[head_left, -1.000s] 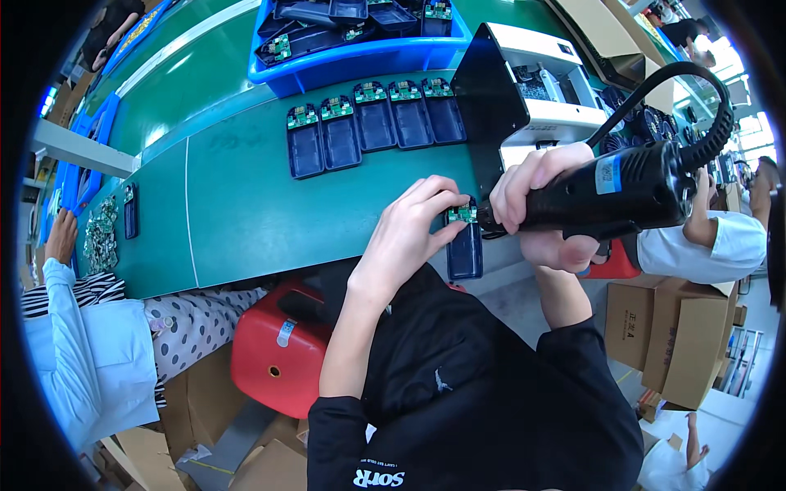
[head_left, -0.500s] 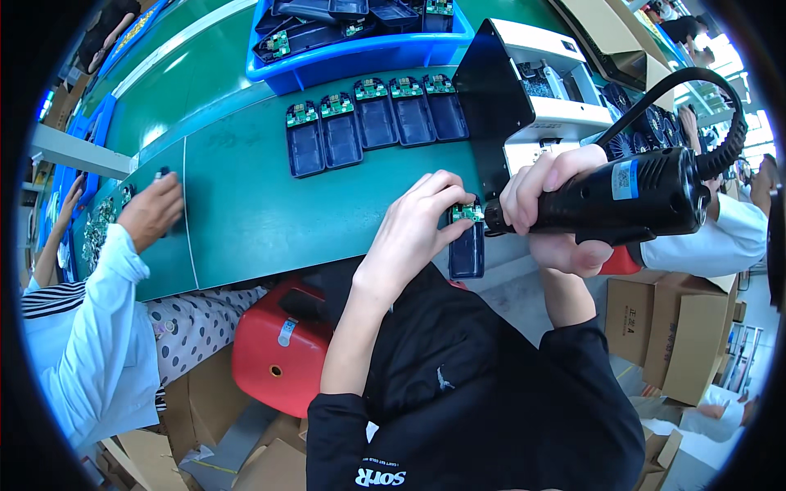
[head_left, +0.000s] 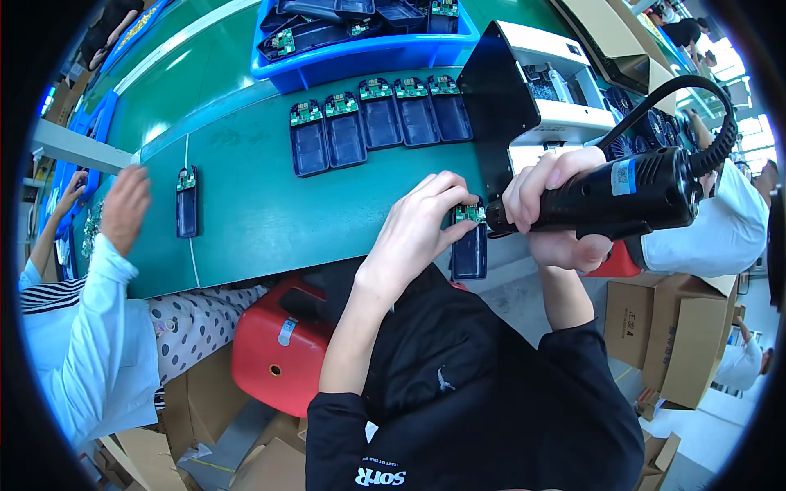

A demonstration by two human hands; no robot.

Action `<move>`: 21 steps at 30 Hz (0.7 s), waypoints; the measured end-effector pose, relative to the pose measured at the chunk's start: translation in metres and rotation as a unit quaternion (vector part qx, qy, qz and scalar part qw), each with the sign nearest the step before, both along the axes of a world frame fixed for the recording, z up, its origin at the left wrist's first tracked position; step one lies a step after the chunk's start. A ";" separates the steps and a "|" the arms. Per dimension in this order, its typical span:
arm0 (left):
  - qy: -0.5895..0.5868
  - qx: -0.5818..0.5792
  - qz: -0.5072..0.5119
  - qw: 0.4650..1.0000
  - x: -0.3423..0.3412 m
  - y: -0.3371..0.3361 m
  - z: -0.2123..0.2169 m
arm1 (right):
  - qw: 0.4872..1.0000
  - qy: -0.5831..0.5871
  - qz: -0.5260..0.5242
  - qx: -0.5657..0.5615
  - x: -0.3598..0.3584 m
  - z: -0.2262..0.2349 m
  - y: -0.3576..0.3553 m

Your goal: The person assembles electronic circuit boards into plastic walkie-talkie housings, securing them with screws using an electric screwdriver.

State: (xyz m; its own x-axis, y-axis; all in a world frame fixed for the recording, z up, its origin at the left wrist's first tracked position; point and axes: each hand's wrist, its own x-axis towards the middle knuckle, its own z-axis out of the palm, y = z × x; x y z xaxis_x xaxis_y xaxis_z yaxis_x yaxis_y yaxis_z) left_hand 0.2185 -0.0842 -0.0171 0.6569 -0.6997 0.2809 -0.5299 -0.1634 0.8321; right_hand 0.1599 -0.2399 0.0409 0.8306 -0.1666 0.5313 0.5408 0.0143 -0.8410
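Note:
My left hand [head_left: 422, 219] pinches the top end of a dark plastic housing [head_left: 469, 255], which has a small green circuit board [head_left: 470, 213] at that end. My right hand [head_left: 557, 209] is wrapped round a black electric screwdriver [head_left: 626, 195] with a blue-and-white label and a thick cable. The tool lies nearly level, its tip end against the side of the board; the exact contact point is hidden. Beyond my left hand, several similar housings [head_left: 378, 114] with green boards stand side by side on the green table.
A blue bin [head_left: 368, 61] of housings is at the far side. Next to it stands a white and black machine [head_left: 544, 90]. At left, a co-worker's hand [head_left: 127, 209] is near a single housing [head_left: 187, 204]. A red stool [head_left: 278, 360] and cardboard boxes [head_left: 671, 335] are below.
A housing now lies on the table at left, and the co-worker's hand has drawn back leftward from there. My hands, the housing and the screwdriver stay almost unchanged.

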 end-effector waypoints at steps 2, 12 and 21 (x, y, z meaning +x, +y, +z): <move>-0.008 -0.005 0.000 1.000 0.000 0.000 -0.002 | 1.000 -0.001 -0.001 -0.005 0.000 0.000 0.001; -0.021 -0.026 -0.003 0.999 0.000 -0.001 -0.008 | 1.000 0.003 -0.001 -0.012 0.000 -0.006 0.001; -0.019 -0.041 -0.011 0.999 0.004 -0.003 -0.012 | 0.995 -0.041 0.066 -0.067 0.008 -0.010 -0.006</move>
